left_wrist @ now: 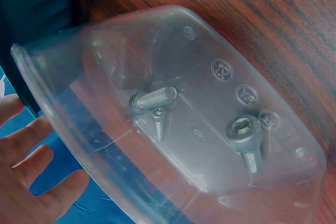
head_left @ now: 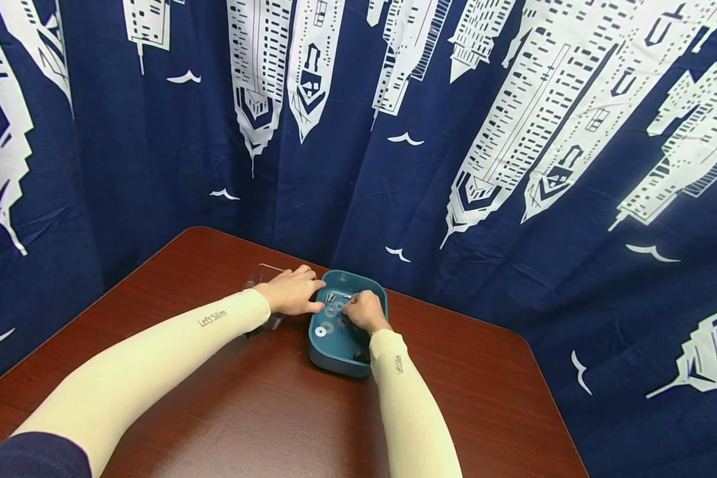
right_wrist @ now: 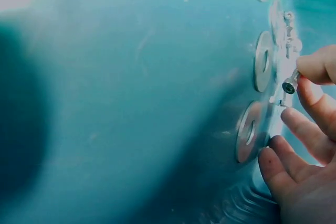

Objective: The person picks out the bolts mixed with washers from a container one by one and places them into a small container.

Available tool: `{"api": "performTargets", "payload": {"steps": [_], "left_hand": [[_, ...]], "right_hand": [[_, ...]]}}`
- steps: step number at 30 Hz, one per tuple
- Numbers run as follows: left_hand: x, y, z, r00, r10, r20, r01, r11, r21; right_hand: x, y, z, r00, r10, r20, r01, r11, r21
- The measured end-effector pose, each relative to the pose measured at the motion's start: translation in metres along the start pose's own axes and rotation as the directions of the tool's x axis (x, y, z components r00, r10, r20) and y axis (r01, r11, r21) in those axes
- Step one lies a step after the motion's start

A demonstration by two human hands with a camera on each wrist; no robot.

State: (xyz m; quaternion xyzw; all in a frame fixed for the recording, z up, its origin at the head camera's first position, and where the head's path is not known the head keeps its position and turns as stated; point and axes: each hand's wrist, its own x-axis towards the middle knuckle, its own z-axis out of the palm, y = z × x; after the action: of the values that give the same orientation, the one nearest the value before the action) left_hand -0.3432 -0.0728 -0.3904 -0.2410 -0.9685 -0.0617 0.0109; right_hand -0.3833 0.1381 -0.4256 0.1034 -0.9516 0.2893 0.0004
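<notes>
My right hand (head_left: 364, 310) reaches into a blue bin (head_left: 328, 362); in the right wrist view its thumb and index finger pinch a small socket-head screw (right_wrist: 290, 85). Flat metal washers (right_wrist: 263, 62) lie on the bin floor beside that hand, with more small screws (right_wrist: 289, 19) behind them. The left hand (head_left: 293, 291) is spread at the bin's left side, its fingers (left_wrist: 65, 190) loosely extended by the rim of a clear plastic container (left_wrist: 294, 195). Inside this container are a thick socket-head screw (left_wrist: 244, 135), another thick screw (left_wrist: 157, 97) and a thinner screw (left_wrist: 159, 123).
Both containers stand on a reddish-brown wooden table (head_left: 257, 411), near its back edge. A dark blue curtain (head_left: 334, 199) with white buildings hangs close behind it. A dark item (head_left: 361, 357) lies in the bin's near right corner.
</notes>
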Motion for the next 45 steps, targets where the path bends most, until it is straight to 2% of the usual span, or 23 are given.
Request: {"api": "performTargets", "payload": {"steps": [7, 13, 20, 27, 32, 39, 45], "left_hand": [[-0.001, 0.001, -0.001, 1.000, 0.006, 0.009, -0.007, 1.000, 0.008], [0.000, 0.001, -0.001, 1.000, 0.009, 0.001, -0.009, 1.000, -0.002], [0.001, 0.002, 0.000, 1.000, 0.017, -0.001, -0.017, 1.000, -0.006], [0.002, 0.002, -0.003, 1.000, 0.026, -0.004, -0.026, 0.999, 0.019], [0.003, 0.003, -0.006, 0.999, 0.040, -0.007, -0.040, 0.999, 0.024], [0.001, 0.003, -0.012, 0.998, 0.056, -0.033, -0.055, 0.998, 0.028], [-0.005, -0.001, -0.019, 0.996, 0.062, -0.068, -0.061, 0.998, 0.012]], "right_hand": [[-0.002, -0.004, -0.006, 1.000, 0.009, 0.007, -0.009, 0.998, 0.058], [-0.002, -0.007, -0.009, 1.000, -0.003, -0.028, 0.006, 0.994, 0.106], [-0.003, -0.008, -0.011, 1.000, -0.008, -0.029, 0.014, 0.979, 0.204], [-0.003, -0.013, -0.016, 1.000, 0.002, -0.028, 0.005, 0.976, 0.220], [-0.004, -0.019, -0.020, 0.998, -0.014, -0.055, 0.027, 0.966, 0.257], [-0.003, -0.028, -0.021, 0.996, -0.025, -0.082, 0.048, 0.954, 0.296], [-0.002, -0.039, -0.023, 0.997, -0.028, -0.074, 0.052, 0.940, 0.338]]}}
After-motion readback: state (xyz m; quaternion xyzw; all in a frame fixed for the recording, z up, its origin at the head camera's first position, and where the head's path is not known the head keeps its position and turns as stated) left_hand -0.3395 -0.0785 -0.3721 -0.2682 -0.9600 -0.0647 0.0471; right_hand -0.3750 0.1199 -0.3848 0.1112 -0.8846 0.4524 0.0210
